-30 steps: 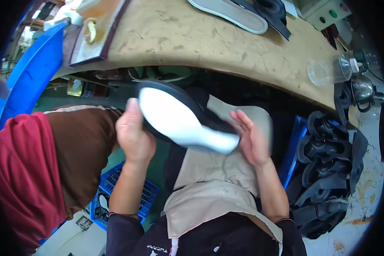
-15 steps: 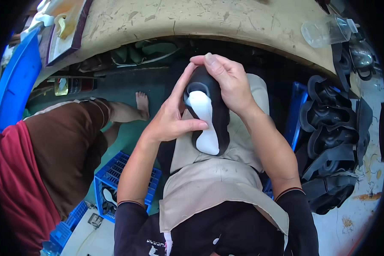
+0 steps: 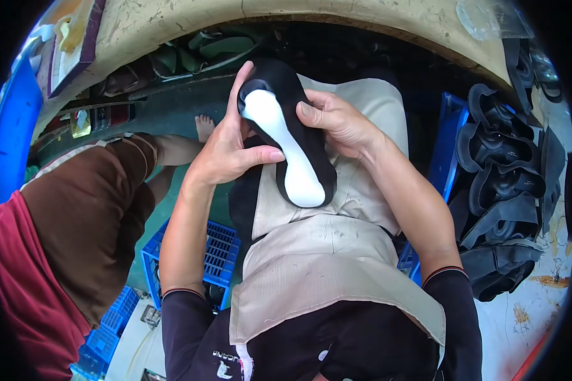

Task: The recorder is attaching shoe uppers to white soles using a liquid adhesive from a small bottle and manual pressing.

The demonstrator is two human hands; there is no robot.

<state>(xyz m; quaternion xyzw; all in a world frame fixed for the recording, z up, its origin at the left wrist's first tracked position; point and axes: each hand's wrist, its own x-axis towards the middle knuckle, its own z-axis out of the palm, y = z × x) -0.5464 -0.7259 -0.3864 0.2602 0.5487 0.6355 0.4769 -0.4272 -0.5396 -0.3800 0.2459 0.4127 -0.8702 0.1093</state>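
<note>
Over my lap lies a black shoe part (image 3: 306,136), long and rounded, with its far end tilted to the left. A smooth white, narrow-waisted piece (image 3: 278,130) runs along its upward face, beside a dark rounded rim at the far end. My left hand (image 3: 230,143) grips the left side, thumb resting by the white piece's waist and one finger stretched along the far edge. On the opposite side my right hand (image 3: 340,122) holds the edge, its thumb on the black surface. The other fingers of the right hand are partly hidden beneath.
A worn workbench (image 3: 190,14) spans the far side. Black shoe pieces (image 3: 499,149) stand stacked at the right, near a blue crate (image 3: 448,143). Another blue crate (image 3: 219,251) sits below my left forearm. A co-worker in brown shorts (image 3: 86,209) is close on the left.
The shoe part has tipped to the left at its far end and come a little farther away. My right hand has slid from the far tip down to the right edge.
</note>
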